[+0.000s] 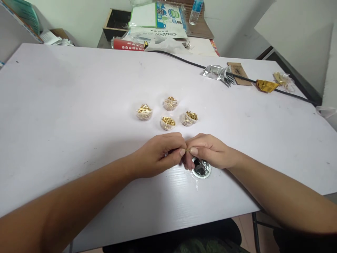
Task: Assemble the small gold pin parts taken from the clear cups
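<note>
Close together above the white table (105,140), my left hand (163,154) and my right hand (210,151) pinch a thin gold-coloured metal pin (187,150) from its two ends. Only a short length of it shows between the thumbs; whether it is one piece or two joined ones I cannot tell. Partly behind my right hand lies a round dark, shiny disc with a pale rim (204,171). Just beyond my hands stand small clear cups of brass-coloured parts: long pins in the left cup (144,116), short pieces in the near cup (167,125), right cup (189,121) and far cup (170,106).
A black cable (184,62) crosses the table's back right. Crumpled silver foil (216,72), a brown cardboard piece (240,74) and gold foil (266,85) lie along it. Behind the table are a water bottle (196,12), packages and an open dark box (117,21).
</note>
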Demonstrator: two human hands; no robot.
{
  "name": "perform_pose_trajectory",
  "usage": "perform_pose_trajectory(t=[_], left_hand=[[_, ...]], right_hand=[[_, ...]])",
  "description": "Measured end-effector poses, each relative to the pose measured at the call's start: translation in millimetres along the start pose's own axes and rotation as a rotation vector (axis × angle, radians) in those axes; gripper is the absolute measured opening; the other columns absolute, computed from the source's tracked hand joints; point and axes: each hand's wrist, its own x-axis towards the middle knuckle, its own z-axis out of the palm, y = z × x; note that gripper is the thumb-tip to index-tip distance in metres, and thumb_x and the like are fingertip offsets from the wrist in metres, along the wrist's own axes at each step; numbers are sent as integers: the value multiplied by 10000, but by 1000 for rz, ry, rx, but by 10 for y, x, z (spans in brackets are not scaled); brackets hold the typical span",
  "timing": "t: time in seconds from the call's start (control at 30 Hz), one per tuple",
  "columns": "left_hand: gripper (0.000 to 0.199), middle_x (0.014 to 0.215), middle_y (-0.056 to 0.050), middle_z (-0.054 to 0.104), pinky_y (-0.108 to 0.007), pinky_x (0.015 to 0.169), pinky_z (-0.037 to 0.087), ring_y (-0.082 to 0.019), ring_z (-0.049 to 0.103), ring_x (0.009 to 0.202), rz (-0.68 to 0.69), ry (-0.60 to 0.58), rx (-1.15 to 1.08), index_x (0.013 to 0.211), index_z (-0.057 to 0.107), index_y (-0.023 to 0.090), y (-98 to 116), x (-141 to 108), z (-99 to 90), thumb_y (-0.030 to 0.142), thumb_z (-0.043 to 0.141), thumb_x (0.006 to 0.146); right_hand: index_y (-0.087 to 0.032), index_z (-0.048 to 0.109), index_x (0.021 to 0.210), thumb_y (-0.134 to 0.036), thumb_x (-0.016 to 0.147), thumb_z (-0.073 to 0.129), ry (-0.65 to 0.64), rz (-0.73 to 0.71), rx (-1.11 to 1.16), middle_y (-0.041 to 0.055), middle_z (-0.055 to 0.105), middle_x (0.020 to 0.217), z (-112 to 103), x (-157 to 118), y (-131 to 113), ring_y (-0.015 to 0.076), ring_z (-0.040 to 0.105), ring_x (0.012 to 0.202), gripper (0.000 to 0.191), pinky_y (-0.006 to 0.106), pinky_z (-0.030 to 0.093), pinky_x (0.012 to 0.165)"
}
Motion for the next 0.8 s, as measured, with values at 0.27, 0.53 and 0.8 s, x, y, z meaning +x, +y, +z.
perform_pose_trajectory(t=[0.27, 0.53, 0.8], left_hand=[[208, 809, -20, 664, -204, 653, 467, -95, 603, 733, -88, 50, -153, 799, 572, 151, -1, -4, 32, 169, 449, 965], [258, 692, -3, 561, -226, 601, 433, -104, 498, 645, -118, 77, -182, 731, 530, 151, -61, -13, 54, 256, 469, 958], [279, 596, 20, 560, -193, 530, 404, -77, 486, 531, -4, 131, 54, 790, 593, 153, 80, -42, 24, 298, 453, 984]], right_hand=[[-142, 595, 711, -345, 979, 508, 245, -148, -23, 48, 613, 640, 111, -1, 52, 160, 627, 652, 347, 296, 528, 617], [-198, 635, 938, -187, 872, 699, 459, -327, -174, 17, 585, 826, 179, 37, 136, 109, 637, 631, 92, 229, 567, 521], [-186, 574, 881, -225, 951, 592, 462, -335, -38, 24, 617, 824, 190, 27, 45, 108, 650, 620, 82, 257, 583, 549]])
